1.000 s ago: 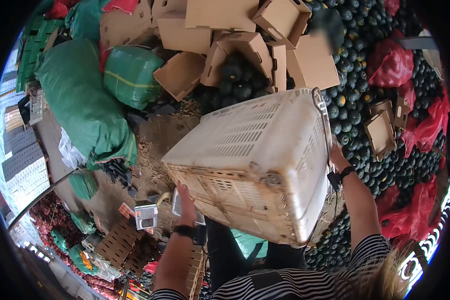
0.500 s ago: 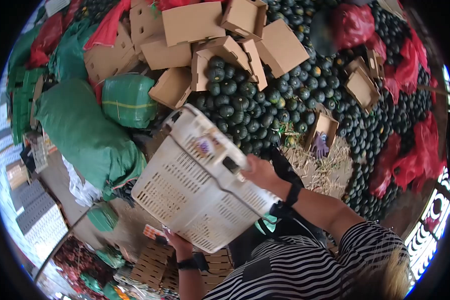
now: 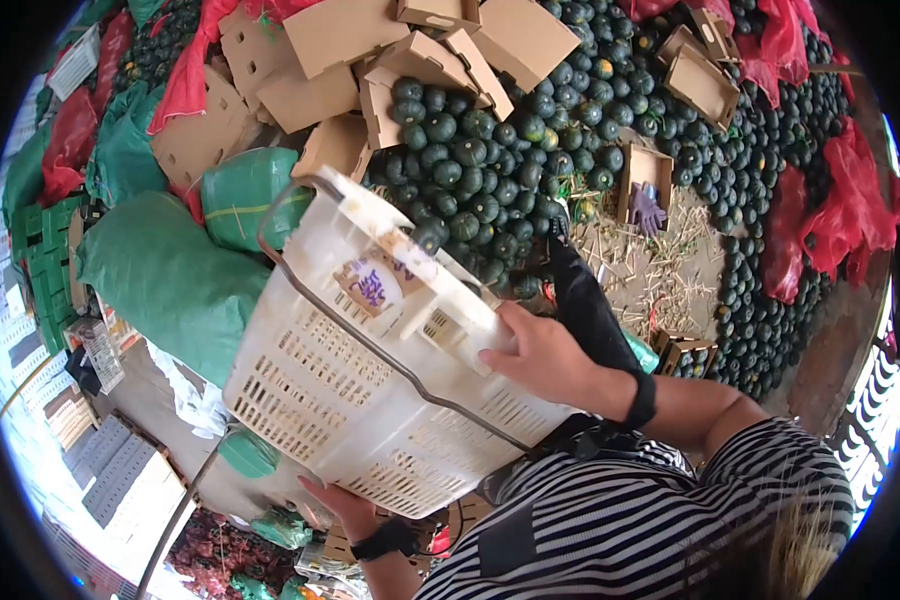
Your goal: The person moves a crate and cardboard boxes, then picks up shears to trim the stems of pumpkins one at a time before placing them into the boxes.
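Observation:
A white slatted plastic crate (image 3: 310,370) with a metal bar handle and a purple-printed label is held tilted in front of my body. My right hand (image 3: 545,352) grips the crate's rim at its right side, thumb over the edge. Against the crate's lower side rests my left hand (image 3: 348,508), with its fingers partly hidden under it. What is inside the crate does not show. Beyond it spreads a large pile of dark green round squashes (image 3: 470,180).
Cardboard boxes (image 3: 345,35) lie on the pile's far side. Large green sacks (image 3: 170,275) sit at the left, red net bags (image 3: 850,200) at the right. A small box (image 3: 646,170) with a purple glove (image 3: 648,210) stands by scattered stems.
The crate has come closer and swung, its side now facing me more, with both hands still on it. The whole view has shifted, with the pile and boxes higher in the frame.

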A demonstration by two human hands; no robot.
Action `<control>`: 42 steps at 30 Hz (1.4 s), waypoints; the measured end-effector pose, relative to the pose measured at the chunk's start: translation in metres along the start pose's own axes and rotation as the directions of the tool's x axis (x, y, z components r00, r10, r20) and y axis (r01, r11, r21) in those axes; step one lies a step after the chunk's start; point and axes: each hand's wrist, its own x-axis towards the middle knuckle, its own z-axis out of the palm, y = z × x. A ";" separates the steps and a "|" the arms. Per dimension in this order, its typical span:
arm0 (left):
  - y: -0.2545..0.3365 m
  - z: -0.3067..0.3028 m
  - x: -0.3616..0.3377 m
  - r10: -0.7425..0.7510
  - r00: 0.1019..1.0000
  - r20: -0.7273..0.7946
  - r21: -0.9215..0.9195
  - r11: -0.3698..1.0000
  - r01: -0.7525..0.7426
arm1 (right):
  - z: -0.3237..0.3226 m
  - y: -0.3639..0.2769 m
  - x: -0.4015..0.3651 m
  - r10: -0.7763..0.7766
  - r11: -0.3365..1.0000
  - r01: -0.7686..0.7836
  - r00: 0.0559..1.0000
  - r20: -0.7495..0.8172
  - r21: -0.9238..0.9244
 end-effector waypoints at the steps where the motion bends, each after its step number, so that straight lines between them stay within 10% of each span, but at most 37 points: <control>1: 0.003 0.016 -0.008 0.000 1.000 -0.005 0.011 1.000 0.001 | -0.007 -0.004 -0.003 -0.015 1.000 0.015 1.000 -0.005 -0.003; 6: 0.001 0.004 -0.008 0.189 0.982 0.023 -0.029 0.982 -0.189 | -0.011 0.006 -0.008 0.013 0.999 -0.017 0.996 -0.094 -0.041; 20: 0.017 0.053 -0.028 0.139 0.983 0.122 0.286 0.943 -0.169 | -0.040 0.020 0.012 -0.111 0.980 0.131 0.985 -0.133 0.151; 24: 0.017 0.072 -0.053 0.087 0.988 0.125 0.062 0.994 -0.095 | -0.065 -0.009 -0.024 -0.189 0.969 0.214 0.965 -0.183 0.123; 27: 0.025 0.094 -0.069 0.235 0.926 0.295 0.197 0.934 -0.300 | -0.059 -0.028 -0.057 -0.243 0.951 0.289 0.918 -0.315 0.108; 40: 0.036 0.172 -0.049 0.039 0.728 0.684 0.040 0.995 -0.091 | -0.100 0.012 -0.207 -0.264 0.924 0.380 0.689 -0.675 0.027; 42: 0.021 0.203 -0.048 -0.007 0.692 0.722 0.064 0.996 -0.057 | -0.130 0.033 -0.217 -0.163 0.844 0.356 0.882 -0.441 0.400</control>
